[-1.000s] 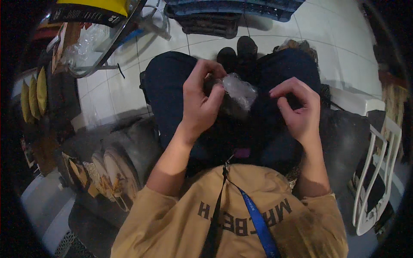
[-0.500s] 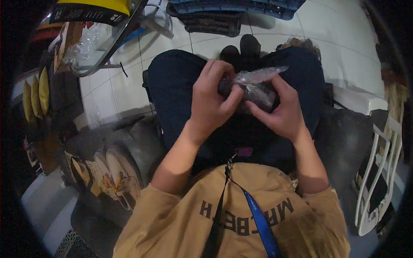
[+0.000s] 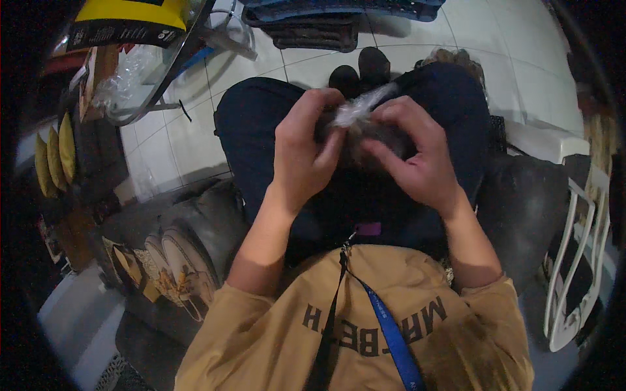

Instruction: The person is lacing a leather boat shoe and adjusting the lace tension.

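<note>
Above my lap, both hands are closed round a small dark item wrapped in clear plastic. The crumpled clear plastic wrap [image 3: 355,114] rises between my fingers and is smeared by motion. My left hand [image 3: 305,140] grips the left side of the bundle, thumb toward me and fingers curled over the far side. On the other side, my right hand [image 3: 417,146] pinches the plastic with its fingers, while its thumb lies along the near side. The dark item inside is mostly hidden by my hands and blurred, so its kind does not show.
Beige shoes [image 3: 179,257] rest on the dark sofa [image 3: 202,212] at left. A glass-topped table [image 3: 153,101] carries a yellow-and-black package [image 3: 130,26] and clear wrap. Blue and dark crates [image 3: 313,34] stand ahead on the tiled floor. A white frame [image 3: 577,260] leans at right.
My right hand has moved its fingers up and inward onto the plastic. The left hand has shifted slightly left, and the wrap now points more upward between the hands.
</note>
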The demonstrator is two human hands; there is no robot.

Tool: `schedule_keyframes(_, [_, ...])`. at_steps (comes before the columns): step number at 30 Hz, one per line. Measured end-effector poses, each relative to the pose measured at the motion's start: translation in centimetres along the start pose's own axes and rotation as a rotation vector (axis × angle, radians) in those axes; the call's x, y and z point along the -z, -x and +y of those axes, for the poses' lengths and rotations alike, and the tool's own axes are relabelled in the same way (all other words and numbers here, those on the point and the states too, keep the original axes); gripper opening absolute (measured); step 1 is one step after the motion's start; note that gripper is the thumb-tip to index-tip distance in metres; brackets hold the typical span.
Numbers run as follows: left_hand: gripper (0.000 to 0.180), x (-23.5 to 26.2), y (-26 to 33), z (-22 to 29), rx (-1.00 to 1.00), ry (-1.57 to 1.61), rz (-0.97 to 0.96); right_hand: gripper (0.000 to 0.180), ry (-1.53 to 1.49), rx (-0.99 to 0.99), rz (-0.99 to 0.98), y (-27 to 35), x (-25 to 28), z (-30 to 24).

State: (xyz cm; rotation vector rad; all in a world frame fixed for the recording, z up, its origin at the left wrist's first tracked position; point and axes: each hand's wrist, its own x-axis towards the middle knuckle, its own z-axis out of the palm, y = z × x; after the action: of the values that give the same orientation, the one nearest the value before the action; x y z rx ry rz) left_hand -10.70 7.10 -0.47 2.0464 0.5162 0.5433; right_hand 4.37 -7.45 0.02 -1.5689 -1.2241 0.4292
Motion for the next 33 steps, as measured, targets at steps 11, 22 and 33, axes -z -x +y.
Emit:
schedule_keyframes(11, [0.031,-2.7,0.8,1.2,0.027,0.297,0.211,0.008,-0.044,-0.164,0.321,1.1,-1.2,-2.1])
schedule_keyframes(22, [0.021,-0.9,0.1,1.2,0.507,1.312,0.420,0.031,-0.334,-0.288,0.416,1.0,0.6,0.7])
schedule_keyframes(33, [0.027,0.7,0.5,-0.3,0.431,1.519,0.325,0.004,-0.193,-0.110,0.315,1.8,2.4,0.2])
